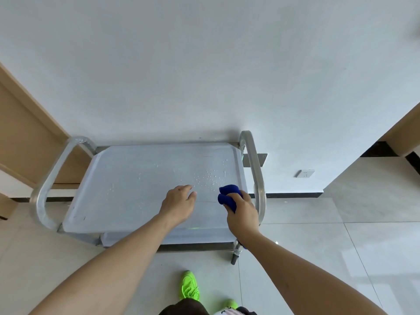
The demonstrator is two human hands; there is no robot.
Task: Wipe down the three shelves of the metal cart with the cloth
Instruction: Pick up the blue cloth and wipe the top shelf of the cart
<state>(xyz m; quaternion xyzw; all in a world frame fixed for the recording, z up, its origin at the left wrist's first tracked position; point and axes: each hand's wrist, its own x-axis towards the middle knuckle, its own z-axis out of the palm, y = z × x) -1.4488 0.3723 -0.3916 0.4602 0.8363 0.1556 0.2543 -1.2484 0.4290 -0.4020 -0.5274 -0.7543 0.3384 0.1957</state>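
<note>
- On the top shelf (127, 201) of the metal cart (254, 160), a bunched blue cloth (228, 196) is being gripped in the right hand (243, 212), whose fingers are being kept closed around the wad near the shelf's right front corner.
- Just beyond and to the left of the cloth, a scatter of water droplets (209, 178) is being shown on the shelf surface, with a thinner patch of drops further left; the wet area is judged to lie away from the person and leftward from the cloth, so the coming wipe is being called to go forward and to the left.
- Beside the cloth, the left hand (179, 201) is being held over the shelf's middle with its fingers loosely spread and empty; whether the shelf is being touched by it cannot be told.
- Of the two hands, the right one is being judged nearer the main droplets.
- Left to right is how the shelf's long axis is being laid, between two rounded tubular handles (43, 196).
- Smooth, pale and slightly reflective is how the shelf is being seen, with a low raised rim; the cloth is looking soft and thick.
- Beneath the front edge, only a strip of a lower shelf (204, 238) is being shown; its condition cannot be told, and a third shelf is being hidden.
- Under the cart, a pale tiled floor (318, 246) is being seen.
</note>
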